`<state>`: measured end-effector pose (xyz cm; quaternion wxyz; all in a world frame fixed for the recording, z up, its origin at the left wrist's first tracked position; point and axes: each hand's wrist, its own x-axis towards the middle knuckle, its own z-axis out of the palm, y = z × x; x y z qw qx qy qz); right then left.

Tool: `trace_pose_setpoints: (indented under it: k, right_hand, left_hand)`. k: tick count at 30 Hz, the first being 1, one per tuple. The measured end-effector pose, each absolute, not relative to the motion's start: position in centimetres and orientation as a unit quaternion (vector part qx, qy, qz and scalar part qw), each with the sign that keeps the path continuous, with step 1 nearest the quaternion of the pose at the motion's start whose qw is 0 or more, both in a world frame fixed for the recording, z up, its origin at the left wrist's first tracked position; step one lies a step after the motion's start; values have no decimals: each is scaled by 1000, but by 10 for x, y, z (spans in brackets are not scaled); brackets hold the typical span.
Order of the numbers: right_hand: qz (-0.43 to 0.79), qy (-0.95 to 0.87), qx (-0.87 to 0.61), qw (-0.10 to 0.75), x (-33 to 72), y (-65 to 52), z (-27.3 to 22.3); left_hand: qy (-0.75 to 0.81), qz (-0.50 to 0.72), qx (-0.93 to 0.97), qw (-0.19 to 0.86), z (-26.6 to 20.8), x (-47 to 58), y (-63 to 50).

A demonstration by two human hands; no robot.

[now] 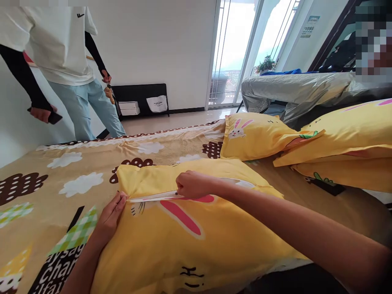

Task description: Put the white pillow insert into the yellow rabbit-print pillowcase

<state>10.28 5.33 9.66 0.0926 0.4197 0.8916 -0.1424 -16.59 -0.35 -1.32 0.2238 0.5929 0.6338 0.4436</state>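
A yellow pillow [232,228] with a printed rabbit, pink ears and "Hi" lettering lies before me on the bed. Along its upper side runs a slit with a whitish zipper strip [150,197]. My left hand [112,212] pinches the pillowcase at the left end of this strip. Partway along it, my right hand [194,184] is closed in a fist on the zipper; its fingers hide the pull. My right forearm crosses over the pillow's right part.
More yellow pillows [254,134] are piled at the right of the patterned bedsheet [101,163]. Beyond the bed's far edge stands a person [67,53] holding a dark phone [55,118]. A plastic-covered table [294,87] is at the back right, near a glass door [232,49].
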Motion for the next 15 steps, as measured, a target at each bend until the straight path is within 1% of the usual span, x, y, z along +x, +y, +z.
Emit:
trace_pose_setpoints:
  k: [4,9,15]
  right_hand:
    - [-191,866,456,72,132,53,99]
    - [-230,843,483,60,178,58,96]
    - [-222,842,491,36,230,64,88]
  left_hand:
    - [633,450,577,252,-18,-170,-2]
    - [636,465,573,225,-23,-177,-2]
    - [651,472,565,183,-43,-191,2]
